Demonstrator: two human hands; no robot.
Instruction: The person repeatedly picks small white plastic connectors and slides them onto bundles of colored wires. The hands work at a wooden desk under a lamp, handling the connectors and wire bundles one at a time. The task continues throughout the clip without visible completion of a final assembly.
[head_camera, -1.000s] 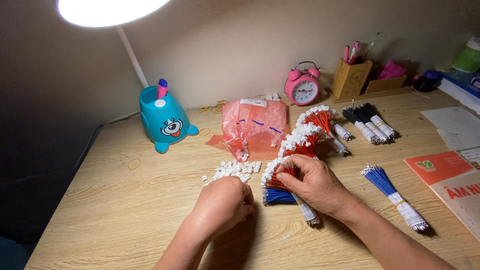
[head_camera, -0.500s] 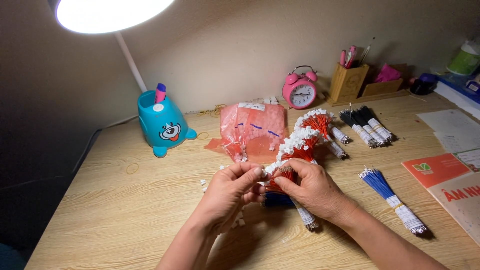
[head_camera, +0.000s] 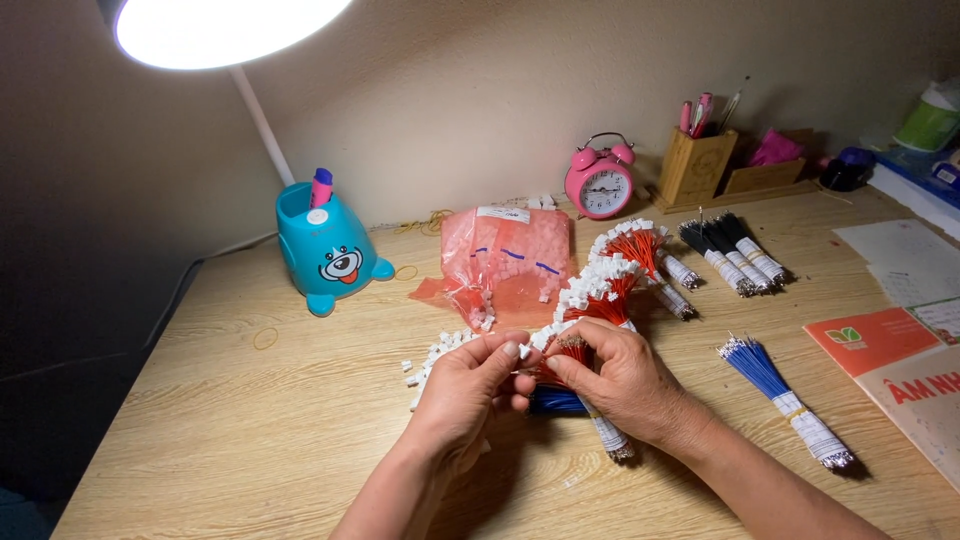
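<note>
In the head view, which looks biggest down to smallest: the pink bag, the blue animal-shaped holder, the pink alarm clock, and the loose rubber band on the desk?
1. Pink bag
2. Blue holder
3. Alarm clock, though it stands farther back, so its true size against the holder is unsure
4. Rubber band

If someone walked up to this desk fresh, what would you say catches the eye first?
Probably the two hands meeting at the desk's centre: the left hand pinches a small white connector against the red wire bundle that the right hand holds. Next come the bright lamp overhead and the pink alarm clock by the wall.
</note>
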